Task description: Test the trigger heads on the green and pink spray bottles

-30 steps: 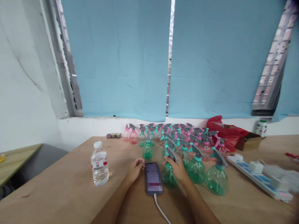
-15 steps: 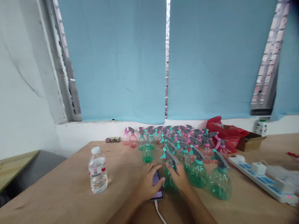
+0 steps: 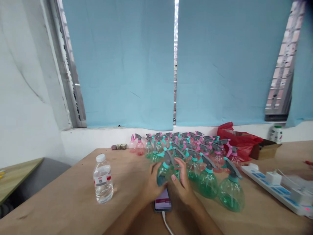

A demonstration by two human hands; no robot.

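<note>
A green spray bottle (image 3: 165,173) with a grey trigger head and turquoise collar is lifted over the phone, slightly tilted. My left hand (image 3: 151,184) is closed round its left side. At its right, my right hand (image 3: 183,182) has thumb and fingers apart; whether it touches the bottle I cannot tell. Beneath lies a phone (image 3: 162,200) with its screen lit and a white cable (image 3: 166,222) plugged in. Just right of my hands stand more green spray bottles, the nearest (image 3: 207,182) and another (image 3: 231,192) holding green liquid.
Several pink and green spray bottles crowd toward the wall, such as a pink one (image 3: 140,147). A water bottle (image 3: 103,182) stands left. To the right are a power strip (image 3: 271,187), a red plastic bag (image 3: 241,143) and a cardboard box (image 3: 266,150).
The nearest green spray bottle has been lifted and moved left, over the phone. My left hand has left the phone and closed on the bottle; my right hand's fingers have come off its head.
</note>
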